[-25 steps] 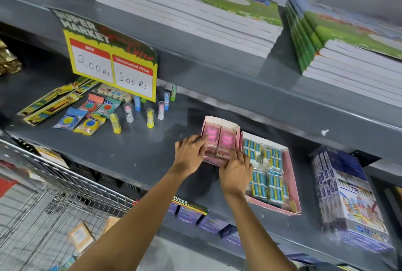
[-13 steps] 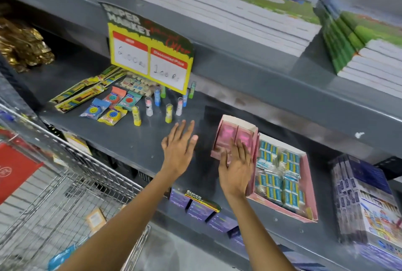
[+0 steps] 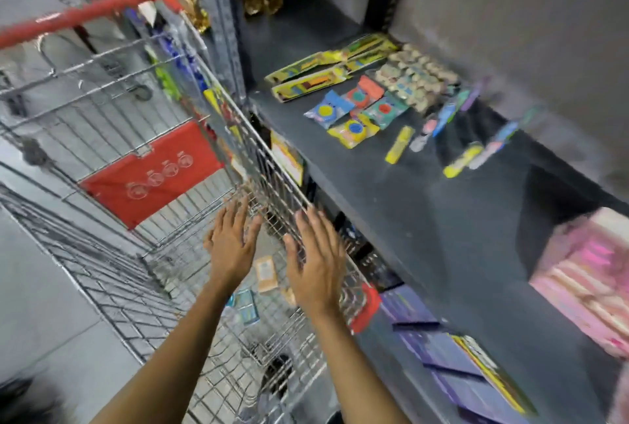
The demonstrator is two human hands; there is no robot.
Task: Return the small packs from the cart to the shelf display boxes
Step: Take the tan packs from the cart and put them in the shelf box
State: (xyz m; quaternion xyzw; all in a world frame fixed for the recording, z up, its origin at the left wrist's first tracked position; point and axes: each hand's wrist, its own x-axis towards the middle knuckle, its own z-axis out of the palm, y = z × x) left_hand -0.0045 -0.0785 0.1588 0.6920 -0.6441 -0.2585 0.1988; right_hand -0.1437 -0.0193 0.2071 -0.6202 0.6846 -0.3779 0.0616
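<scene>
Both hands have been drawn back from the pink display box point(image 3: 592, 273) on the shelf point(image 3: 425, 205). The left hand point(image 3: 231, 246) and right hand point(image 3: 316, 263), fingers released and empty, are held above the cart point(image 3: 129, 273), where 2 or 3 small packs point(image 3: 246, 306) remain to be collected.

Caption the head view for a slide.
Both empty hands, left and right, reach over the wire cart toward small packs lying inside, beside the shelf.
</scene>
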